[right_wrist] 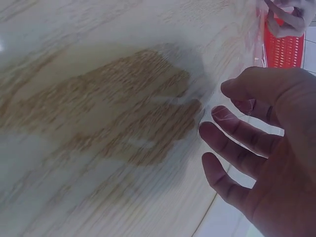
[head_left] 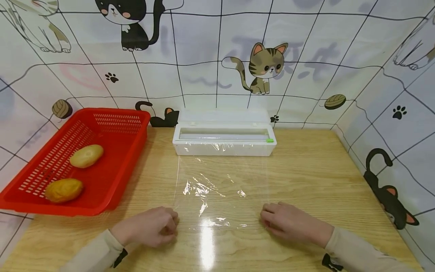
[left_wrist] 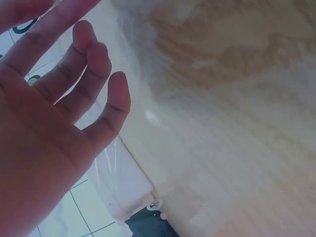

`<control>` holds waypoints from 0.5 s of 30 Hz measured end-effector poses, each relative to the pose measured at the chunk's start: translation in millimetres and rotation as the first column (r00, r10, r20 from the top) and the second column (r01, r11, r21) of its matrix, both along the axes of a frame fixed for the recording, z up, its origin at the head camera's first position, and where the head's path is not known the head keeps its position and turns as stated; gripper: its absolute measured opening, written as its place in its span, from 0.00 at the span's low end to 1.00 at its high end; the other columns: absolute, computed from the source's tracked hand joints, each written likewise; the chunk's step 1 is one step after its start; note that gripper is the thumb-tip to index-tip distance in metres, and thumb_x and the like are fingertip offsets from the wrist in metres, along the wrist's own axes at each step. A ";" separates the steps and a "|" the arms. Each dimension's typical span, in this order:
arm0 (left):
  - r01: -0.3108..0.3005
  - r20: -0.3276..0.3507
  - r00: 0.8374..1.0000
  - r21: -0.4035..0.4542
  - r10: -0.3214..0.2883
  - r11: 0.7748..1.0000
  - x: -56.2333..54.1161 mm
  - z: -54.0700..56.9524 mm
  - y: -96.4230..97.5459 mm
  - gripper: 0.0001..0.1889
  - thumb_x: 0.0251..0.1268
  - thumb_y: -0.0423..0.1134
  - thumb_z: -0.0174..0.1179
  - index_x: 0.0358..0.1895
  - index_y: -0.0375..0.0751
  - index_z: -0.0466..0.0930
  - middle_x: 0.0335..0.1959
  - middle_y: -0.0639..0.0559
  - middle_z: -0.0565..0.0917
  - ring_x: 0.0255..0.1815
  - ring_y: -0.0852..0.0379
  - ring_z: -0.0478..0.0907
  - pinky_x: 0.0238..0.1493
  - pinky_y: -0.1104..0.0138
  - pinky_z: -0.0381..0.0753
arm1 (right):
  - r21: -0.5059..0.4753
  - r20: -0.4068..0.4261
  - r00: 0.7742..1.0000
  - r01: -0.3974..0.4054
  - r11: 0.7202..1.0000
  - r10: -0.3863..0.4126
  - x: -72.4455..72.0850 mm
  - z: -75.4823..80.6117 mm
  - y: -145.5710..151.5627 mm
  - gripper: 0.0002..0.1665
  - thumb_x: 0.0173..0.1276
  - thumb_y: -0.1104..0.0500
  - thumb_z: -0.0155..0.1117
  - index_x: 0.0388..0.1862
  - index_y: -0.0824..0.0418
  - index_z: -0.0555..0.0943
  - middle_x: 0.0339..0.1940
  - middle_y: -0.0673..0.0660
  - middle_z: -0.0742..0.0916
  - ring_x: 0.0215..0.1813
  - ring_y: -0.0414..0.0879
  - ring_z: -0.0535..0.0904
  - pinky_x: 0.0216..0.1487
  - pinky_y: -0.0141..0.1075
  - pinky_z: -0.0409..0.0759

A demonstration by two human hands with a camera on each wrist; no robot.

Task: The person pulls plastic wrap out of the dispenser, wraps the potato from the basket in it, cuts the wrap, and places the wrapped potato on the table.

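A sheet of clear plastic wrap (head_left: 210, 189) stretches from a white dispenser box (head_left: 224, 148) toward the front of the table. At its near left corner my left hand (head_left: 151, 226) pinches the edge. My right hand (head_left: 292, 222) pinches the near right corner, level with the left. In the right wrist view, the thumb and index finger of the right hand (right_wrist: 266, 143) meet at the film while the other fingers curl loosely. The left wrist view shows the left hand (left_wrist: 54, 108) with its lower fingers half bent; its pinching fingertips are cut off at the top.
A red plastic basket (head_left: 119, 181) stands on the left, holding a pale potato-like item (head_left: 86, 156) and a yellower one (head_left: 64, 190). A green slider (head_left: 270, 140) sits at the box's right end. Cat-patterned cloth (head_left: 204, 75) surrounds the wooden table (head_left: 306, 170).
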State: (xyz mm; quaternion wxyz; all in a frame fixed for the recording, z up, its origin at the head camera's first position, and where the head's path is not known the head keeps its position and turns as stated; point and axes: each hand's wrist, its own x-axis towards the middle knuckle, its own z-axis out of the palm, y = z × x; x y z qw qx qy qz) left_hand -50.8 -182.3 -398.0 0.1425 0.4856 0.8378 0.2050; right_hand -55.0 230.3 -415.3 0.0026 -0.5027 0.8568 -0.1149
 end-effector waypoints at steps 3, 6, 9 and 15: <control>-0.011 0.038 0.999 0.013 0.010 1.000 -5.7 3.2 -1.1 0.14 0.55 0.33 0.66 0.17 0.51 0.73 0.21 0.63 0.65 0.25 0.69 0.61 0.25 0.76 0.64 | 0.005 -0.011 1.000 0.007 1.000 -0.007 0.0 1.1 -1.4 0.15 0.58 0.60 0.69 0.28 0.48 0.70 0.30 0.39 0.69 0.29 0.32 0.62 0.30 0.29 0.66; -0.035 0.049 0.998 -0.005 0.036 0.999 -13.0 8.3 -2.5 0.08 0.56 0.32 0.65 0.24 0.50 0.79 0.22 0.63 0.67 0.25 0.68 0.63 0.26 0.75 0.67 | 0.005 -0.026 1.000 0.015 1.000 -0.014 -0.7 2.5 -3.4 0.15 0.58 0.60 0.69 0.28 0.48 0.70 0.28 0.39 0.69 0.29 0.32 0.63 0.31 0.29 0.65; -0.065 0.054 0.996 -0.027 0.067 0.998 -19.8 15.6 -3.0 0.03 0.59 0.33 0.63 0.31 0.47 0.83 0.24 0.64 0.70 0.27 0.66 0.68 0.29 0.73 0.71 | 0.008 -0.060 0.998 0.011 1.000 -0.010 -2.3 3.8 -5.2 0.14 0.57 0.60 0.68 0.28 0.49 0.70 0.27 0.38 0.68 0.30 0.34 0.65 0.31 0.30 0.65; -0.090 -0.033 0.996 -0.044 0.089 0.995 -35.7 34.3 -4.3 0.02 0.60 0.31 0.61 0.34 0.41 0.82 0.26 0.63 0.73 0.28 0.62 0.72 0.32 0.70 0.75 | 0.028 -0.112 0.994 -0.006 1.000 0.009 -5.5 4.1 -7.2 0.15 0.57 0.59 0.68 0.28 0.49 0.69 0.25 0.39 0.67 0.31 0.37 0.66 0.33 0.32 0.65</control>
